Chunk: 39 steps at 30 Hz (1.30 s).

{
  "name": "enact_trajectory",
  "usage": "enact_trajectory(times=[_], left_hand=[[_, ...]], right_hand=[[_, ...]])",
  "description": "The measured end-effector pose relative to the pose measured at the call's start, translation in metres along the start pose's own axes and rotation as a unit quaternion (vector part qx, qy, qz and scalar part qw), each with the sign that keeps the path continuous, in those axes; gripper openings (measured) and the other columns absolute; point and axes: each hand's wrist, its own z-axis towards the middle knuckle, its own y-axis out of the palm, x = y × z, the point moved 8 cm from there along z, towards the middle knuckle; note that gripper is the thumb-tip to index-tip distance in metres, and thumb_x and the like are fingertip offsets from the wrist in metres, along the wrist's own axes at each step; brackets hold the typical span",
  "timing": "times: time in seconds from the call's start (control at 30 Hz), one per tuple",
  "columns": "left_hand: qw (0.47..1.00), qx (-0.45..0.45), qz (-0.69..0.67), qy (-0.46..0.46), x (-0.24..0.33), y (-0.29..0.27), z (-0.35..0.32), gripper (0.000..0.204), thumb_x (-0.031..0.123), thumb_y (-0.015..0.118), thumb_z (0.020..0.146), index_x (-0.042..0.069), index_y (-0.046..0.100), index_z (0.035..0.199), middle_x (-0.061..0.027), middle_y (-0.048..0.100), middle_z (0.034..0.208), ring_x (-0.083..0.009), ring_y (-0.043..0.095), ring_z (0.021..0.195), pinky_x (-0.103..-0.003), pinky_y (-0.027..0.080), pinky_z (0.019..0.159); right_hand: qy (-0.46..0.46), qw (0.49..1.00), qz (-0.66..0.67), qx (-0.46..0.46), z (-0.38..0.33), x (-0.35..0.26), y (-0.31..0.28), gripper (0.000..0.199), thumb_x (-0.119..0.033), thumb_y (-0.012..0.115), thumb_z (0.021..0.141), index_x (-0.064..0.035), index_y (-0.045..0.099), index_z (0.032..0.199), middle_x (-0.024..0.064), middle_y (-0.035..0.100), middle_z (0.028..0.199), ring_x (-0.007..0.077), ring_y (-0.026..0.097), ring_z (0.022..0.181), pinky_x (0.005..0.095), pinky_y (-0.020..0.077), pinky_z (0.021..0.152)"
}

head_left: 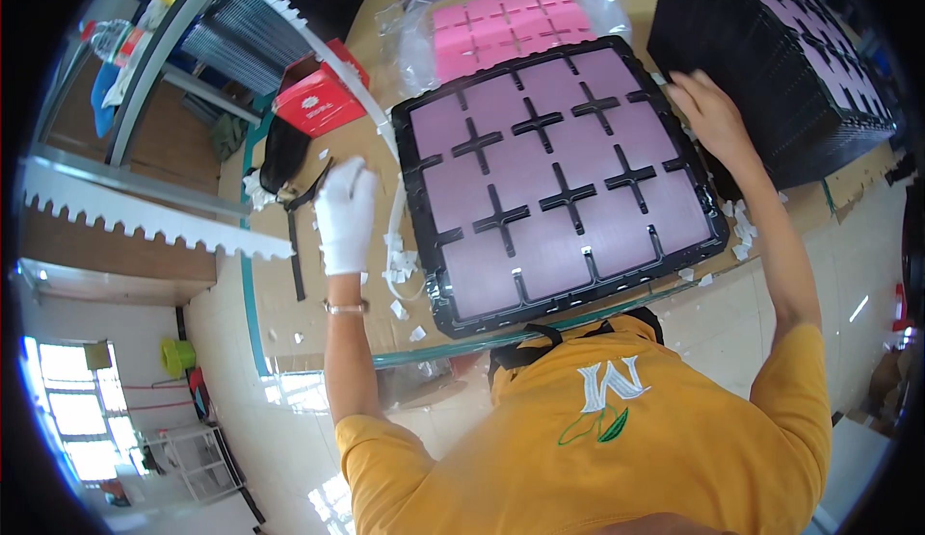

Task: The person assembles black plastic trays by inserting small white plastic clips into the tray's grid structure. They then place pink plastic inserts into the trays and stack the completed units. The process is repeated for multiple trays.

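In front of me lies a black plastic tray (493, 209) with cross-shaped dividers and flat mauve pads in its compartments. My left hand (347, 215), in a white glove, hovers left of the tray over the cardboard-covered table. Its fingers are loosely bent and slightly apart, with nothing seen in them. A black strap (297, 254) lies beside it. My bare right hand (711, 116) is at the tray's far right corner, fingers stretched out and holding nothing. Whether its fingertips touch the rim I cannot tell. Behind the tray, pink divided pads (511, 25) lie in clear plastic film (409, 53).
A tall stack of black trays (742, 63) stands at the right. A red box (321, 97) and a black bag (285, 155) lie at the left. White scraps (742, 232) litter the table (289, 333). White toothed strips (154, 217) edge a metal rack further left.
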Motion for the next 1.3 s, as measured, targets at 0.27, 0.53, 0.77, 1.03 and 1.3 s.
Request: enact_trajectory(times=[0.27, 0.53, 0.77, 1.03, 1.3], left_hand=[[0.921, -0.135, -0.269, -0.249, 0.009, 0.026, -0.071, 0.031, 0.012, 0.067, 0.087, -0.005, 0.067, 0.113, -0.0053, 0.069, 0.085, -0.0068, 0.058, 0.061, -0.020, 0.044, 0.053], [0.920, -0.126, -0.357, -0.105, -0.013, 0.016, -0.057, 0.024, 0.004, 0.063, 0.088, -0.006, 0.066, 0.110, -0.0060, 0.067, 0.097, -0.0129, 0.062, 0.078, -0.025, 0.049, 0.068], [0.762, -0.178, -0.595, -0.182, 0.111, 0.007, -0.011, 0.029, 0.000, 0.061, 0.088, -0.003, 0.061, 0.116, -0.0061, 0.066, 0.105, -0.0160, 0.065, 0.091, -0.027, 0.052, 0.082], [0.738, -0.299, -0.592, -0.123, 0.323, 0.200, 0.116, 0.025, 0.007, 0.070, 0.082, 0.006, 0.064, 0.106, -0.0014, 0.059, 0.089, -0.0163, 0.056, 0.083, -0.036, 0.046, 0.076], [0.754, -0.267, -0.589, -0.117, 0.424, 0.262, 0.112, 0.008, 0.007, 0.071, 0.079, 0.006, 0.066, 0.086, -0.0057, 0.058, 0.080, -0.0192, 0.057, 0.075, -0.037, 0.048, 0.067]], right_hand=[[0.244, 0.921, 0.270, -0.136, -0.050, 0.034, 0.015, 0.027, -0.018, 0.059, 0.093, 0.0015, 0.069, 0.110, 0.0006, 0.052, 0.082, 0.0106, 0.051, 0.070, 0.0271, 0.0408, 0.059], [0.013, 0.988, 0.149, -0.032, -0.003, -0.013, -0.054, 0.029, -0.025, 0.056, 0.089, -0.0013, 0.071, 0.094, 0.0185, 0.060, 0.087, 0.0330, 0.059, 0.084, 0.0391, 0.0470, 0.078], [-0.027, 0.998, 0.054, 0.006, 0.046, -0.019, -0.207, 0.031, -0.020, 0.061, 0.090, -0.0016, 0.065, 0.114, 0.0114, 0.068, 0.095, 0.0211, 0.065, 0.084, 0.0330, 0.0513, 0.079], [0.301, 0.948, 0.102, -0.004, 0.063, 0.252, -0.321, 0.023, -0.022, 0.057, 0.092, -0.0005, 0.067, 0.093, 0.0076, 0.062, 0.068, 0.0207, 0.058, 0.059, 0.0334, 0.0473, 0.056], [0.217, 0.950, -0.221, 0.036, 0.088, 0.443, -0.333, 0.031, -0.029, 0.055, 0.093, 0.0004, 0.064, 0.098, 0.0122, 0.063, 0.077, 0.0188, 0.056, 0.062, 0.0350, 0.0435, 0.051]])
